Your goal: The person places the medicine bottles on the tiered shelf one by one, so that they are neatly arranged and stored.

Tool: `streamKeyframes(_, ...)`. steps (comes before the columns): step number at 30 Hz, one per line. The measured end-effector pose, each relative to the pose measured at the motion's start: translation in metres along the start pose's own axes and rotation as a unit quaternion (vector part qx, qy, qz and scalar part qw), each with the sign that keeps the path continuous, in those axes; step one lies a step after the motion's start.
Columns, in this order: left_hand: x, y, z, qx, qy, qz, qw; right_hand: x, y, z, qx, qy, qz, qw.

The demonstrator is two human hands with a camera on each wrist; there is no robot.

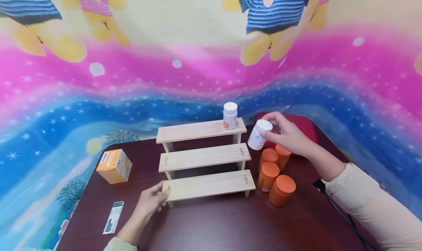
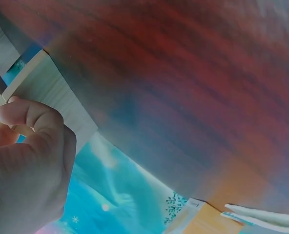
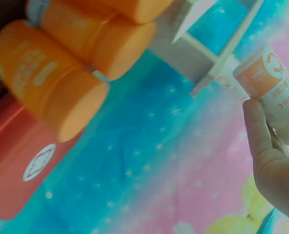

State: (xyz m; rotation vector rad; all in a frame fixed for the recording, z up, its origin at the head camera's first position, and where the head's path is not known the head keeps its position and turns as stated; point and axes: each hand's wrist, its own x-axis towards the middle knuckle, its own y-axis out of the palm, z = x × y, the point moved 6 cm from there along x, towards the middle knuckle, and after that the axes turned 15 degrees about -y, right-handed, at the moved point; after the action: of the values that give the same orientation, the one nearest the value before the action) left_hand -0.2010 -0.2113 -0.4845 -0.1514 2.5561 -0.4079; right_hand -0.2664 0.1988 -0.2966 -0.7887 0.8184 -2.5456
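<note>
A three-step wooden shelf (image 1: 204, 157) stands on the dark table. My left hand (image 1: 150, 199) grips the left end of its lowest step; in the left wrist view the fingers curl at the board's edge (image 2: 51, 92). In my right hand (image 1: 290, 134), thumb and fingers hold a white pill bottle (image 1: 258, 135), tilted, beside the right end of the shelf. The right wrist view shows its orange-and-white label (image 3: 271, 83). A second white pill bottle (image 1: 230, 115) stands upright at the right end of the top step.
Several orange bottles (image 1: 282, 190) stand right of the shelf, just below my right hand. Behind them sits a red case (image 1: 300, 124). An orange-yellow box (image 1: 115, 167) and a flat white-and-green packet (image 1: 113, 217) lie left. A black cable (image 1: 346, 218) runs by the right sleeve.
</note>
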Motion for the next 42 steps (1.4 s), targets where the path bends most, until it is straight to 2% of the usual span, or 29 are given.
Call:
streamKeyframes(7,0.01,0.0,-0.001,0.015,0.005,-0.012,0.9998,0.026,0.01,0.011,-0.001,-0.005,0.006,1.0)
streamKeyframes(14,0.013,-0.004,0.001,0.008,0.003,-0.014,0.9999,0.049,0.024,0.019,-0.002,-0.013,0.009,0.9999)
streamKeyframes(20,0.01,-0.01,0.005,-0.001,-0.006,-0.02,0.9998,0.063,0.041,0.035,0.038,-0.016,0.03,0.9987)
streamKeyframes(24,0.009,-0.013,0.004,-0.002,-0.004,-0.023,0.9997,0.078,0.053,0.043,0.057,0.0,0.03,0.9979)
streamKeyframes(29,0.008,-0.01,0.002,-0.003,0.0,-0.021,0.9998,0.098,0.072,0.05,0.026,0.022,0.04,0.9986)
streamKeyframes(35,0.009,-0.002,-0.001,0.004,0.021,-0.02,0.9996,0.121,0.095,0.048,0.002,0.03,0.052,0.9982)
streamKeyframes(42,0.006,0.002,0.001,0.018,0.029,-0.02,0.9992,0.139,0.105,0.036,-0.016,0.045,0.034,0.9983)
